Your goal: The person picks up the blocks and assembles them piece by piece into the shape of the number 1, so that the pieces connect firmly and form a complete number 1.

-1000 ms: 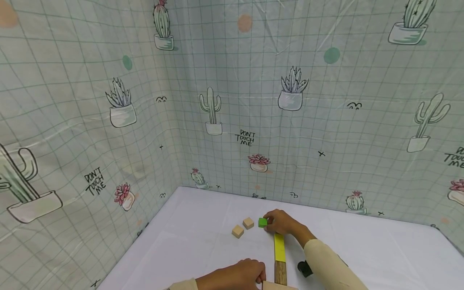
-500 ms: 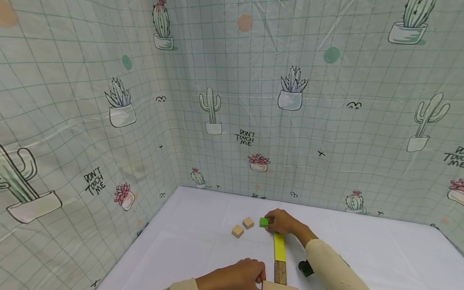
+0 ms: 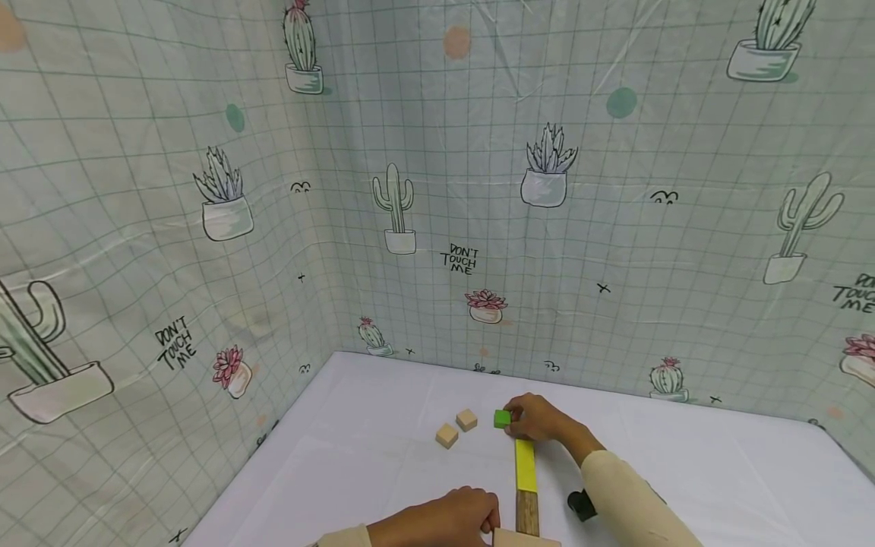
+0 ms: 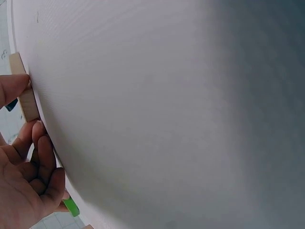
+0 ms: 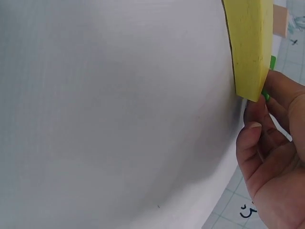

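Right hand [image 3: 538,418] pinches green cube [image 3: 502,418] | shifted toward 3 o'clock, seemingly nearer alignment with yellow block [image 3: 525,465] | left hand [image 3: 461,514] grips wooden block [image 3: 523,539]

A screened-off corner: cactus-print sheeting [image 3: 465,144] (gridded, creased) backs a white table [image 3: 369,448].

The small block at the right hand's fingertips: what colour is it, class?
The block is bright green; the head view shows it best.
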`<state>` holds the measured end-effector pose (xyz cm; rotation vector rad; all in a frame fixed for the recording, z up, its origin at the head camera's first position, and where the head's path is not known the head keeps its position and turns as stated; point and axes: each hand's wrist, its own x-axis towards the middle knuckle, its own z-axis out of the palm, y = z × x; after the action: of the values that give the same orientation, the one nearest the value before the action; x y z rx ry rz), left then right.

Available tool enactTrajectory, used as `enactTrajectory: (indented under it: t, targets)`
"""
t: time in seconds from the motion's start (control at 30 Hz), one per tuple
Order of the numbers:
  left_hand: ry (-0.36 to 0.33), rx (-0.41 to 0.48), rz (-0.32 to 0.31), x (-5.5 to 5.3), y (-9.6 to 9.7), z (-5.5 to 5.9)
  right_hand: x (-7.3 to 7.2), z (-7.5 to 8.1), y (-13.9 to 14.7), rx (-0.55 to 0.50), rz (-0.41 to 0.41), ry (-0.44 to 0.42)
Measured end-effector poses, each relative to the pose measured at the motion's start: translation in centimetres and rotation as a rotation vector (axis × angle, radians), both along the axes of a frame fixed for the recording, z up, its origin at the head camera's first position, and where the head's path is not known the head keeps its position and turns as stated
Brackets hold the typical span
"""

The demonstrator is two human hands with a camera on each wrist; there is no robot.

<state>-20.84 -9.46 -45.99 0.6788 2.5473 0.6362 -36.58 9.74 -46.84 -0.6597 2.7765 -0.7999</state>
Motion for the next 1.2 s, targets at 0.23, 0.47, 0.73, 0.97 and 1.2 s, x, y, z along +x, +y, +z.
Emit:
enactTrajectory:
  t: [0.23,0.47,0.73,0.97,1.2]
  targets:
    - [-0.023,0.006,0.015,-0.1,0.1,0.1,0.1,0.3,0.8,-0.006,0.019,-0.008]
    - [-0.029,-0.003,0.01,-0.1,0.1,0.2,-0.1,0.1,1.8,-0.012,0.025,0.002]
    - [-0.025,-0.014,0.023,-0.1,0.2,0.2,0.1,0.0,2.5,-0.013,0.01,-0.009]
    - [-0.062,0.014,0.026,-1.6,-0.1,-2.8,0.5,0.0,3.2,-0.015,0.018,-0.004]
    - [-0.031,0.009,0.001,-2.0,-0.3,-3.7,0.9,0.2,3.8,-0.008,0.01,-0.007]
